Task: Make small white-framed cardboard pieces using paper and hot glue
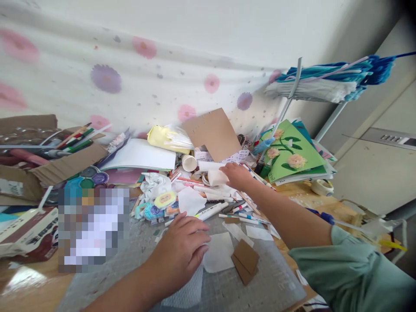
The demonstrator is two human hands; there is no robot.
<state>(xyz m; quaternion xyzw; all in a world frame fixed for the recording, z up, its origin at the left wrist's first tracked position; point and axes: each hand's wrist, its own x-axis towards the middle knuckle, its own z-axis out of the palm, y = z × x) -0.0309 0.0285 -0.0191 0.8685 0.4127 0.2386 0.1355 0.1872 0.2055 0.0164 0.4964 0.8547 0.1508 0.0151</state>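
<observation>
My right hand (236,175) reaches far into the clutter and closes on a white paper roll (216,177) beside a second white roll (208,166). My left hand (182,250) rests palm down, fingers together and slightly curled, on the grey cutting mat (266,277), touching a white paper piece (221,252). Folded brown cardboard pieces (245,261) lie on the mat just right of it. Markers and pens (212,210) are scattered between the two hands.
A brown cardboard sheet (212,132) leans against the flowered curtain. A green flower card (287,157) lies at right under a rack of blue and white pipe cleaners (325,82). A box of pens (61,149) sits at left, a tape roll (321,187) at right.
</observation>
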